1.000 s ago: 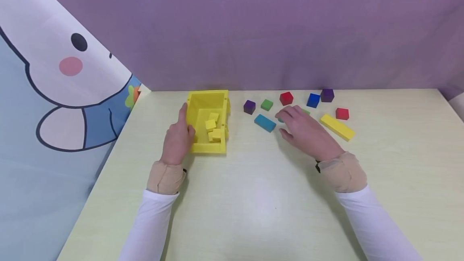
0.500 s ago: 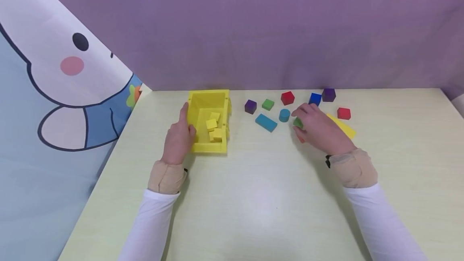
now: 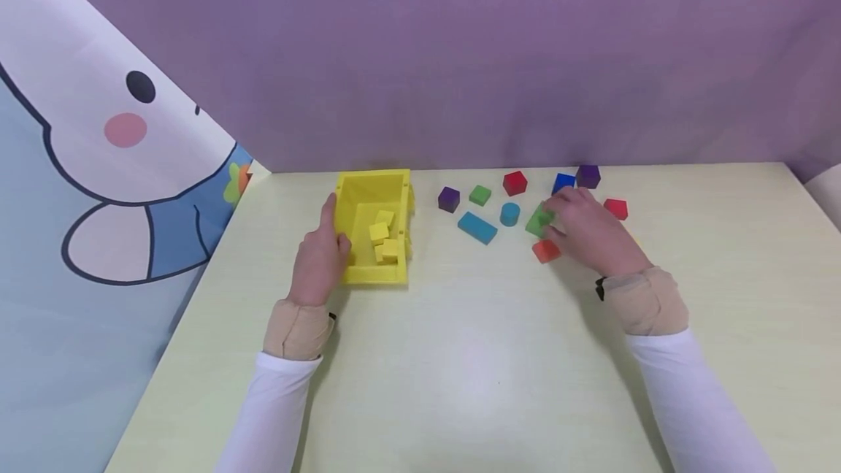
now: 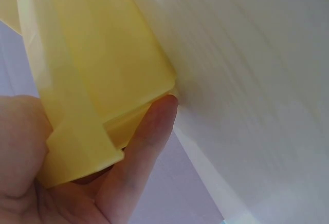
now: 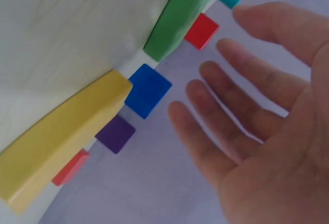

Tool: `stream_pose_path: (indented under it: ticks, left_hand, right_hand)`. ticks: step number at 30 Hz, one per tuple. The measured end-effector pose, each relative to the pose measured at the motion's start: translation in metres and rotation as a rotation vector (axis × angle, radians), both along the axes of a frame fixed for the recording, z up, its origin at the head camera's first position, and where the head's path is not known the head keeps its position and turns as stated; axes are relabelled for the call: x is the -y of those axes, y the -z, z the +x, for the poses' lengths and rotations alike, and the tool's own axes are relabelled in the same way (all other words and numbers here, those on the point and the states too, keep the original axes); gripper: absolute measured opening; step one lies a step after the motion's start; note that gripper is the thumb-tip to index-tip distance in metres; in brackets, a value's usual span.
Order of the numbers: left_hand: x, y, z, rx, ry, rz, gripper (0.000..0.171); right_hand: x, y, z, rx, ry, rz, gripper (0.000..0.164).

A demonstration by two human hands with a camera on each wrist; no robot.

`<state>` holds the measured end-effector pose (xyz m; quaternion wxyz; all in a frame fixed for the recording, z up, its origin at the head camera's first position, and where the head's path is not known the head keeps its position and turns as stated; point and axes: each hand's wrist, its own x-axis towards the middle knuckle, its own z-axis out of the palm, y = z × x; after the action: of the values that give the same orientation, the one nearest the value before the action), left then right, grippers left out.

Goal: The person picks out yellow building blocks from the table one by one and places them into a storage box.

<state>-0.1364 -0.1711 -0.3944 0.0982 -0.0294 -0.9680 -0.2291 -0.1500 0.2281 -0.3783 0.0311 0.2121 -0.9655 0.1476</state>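
Note:
My left hand (image 3: 318, 261) grips the left wall of a yellow plastic bin (image 3: 373, 277), thumb on the inner side and fingers outside. In the left wrist view, a finger reaches under the bin's rim (image 4: 82, 167). Inside lie several small yellow blocks (image 3: 379, 232). My right hand (image 3: 588, 228) hovers with loosely bent, spread fingers over the blocks on the right. The fingertips overlap a long green block (image 3: 535, 223) in the head view. In the right wrist view nothing is between the fingers, and a long yellow block (image 5: 67, 136) and a blue cube (image 5: 148, 90) appear beside the hand.
Around the right hand lie an orange block (image 3: 545, 251), a blue cylinder (image 3: 509, 214), a flat blue block (image 3: 477, 228), red cubes (image 3: 515, 183), purple cubes (image 3: 450, 199) and a small green block (image 3: 480, 195). A purple cloth (image 3: 460, 57) rises behind the table's far edge.
My right hand has shifted right, from over the blue cylinder to the green and yellow blocks. The cylinder and the orange block have come into sight. The left hand keeps its grip.

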Motion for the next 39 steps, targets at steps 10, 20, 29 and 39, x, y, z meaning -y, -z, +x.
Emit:
stream_pose_path:
  ticks: [10,20,29,39]
  left_hand:
    - [0.0,0.002,-0.001,-0.009,0.001,-0.005,0.065]
    - [0.0,0.004,-0.003,-0.012,-0.007,0.004,0.064]
    - [0.0,0.002,-0.002,-0.004,-0.005,0.001,0.064]
    - [0.0,0.002,-0.002,-0.003,-0.004,0.001,0.064]
  right_hand:
    - [-0.01,0.002,0.001,0.038,0.084,0.042,0.035]
    - [-0.018,0.006,-0.003,0.136,0.116,0.13,0.034]
    - [-0.022,0.005,-0.004,0.13,0.138,0.075,0.029]
    - [-0.025,0.003,-0.003,0.136,0.126,0.074,0.029]
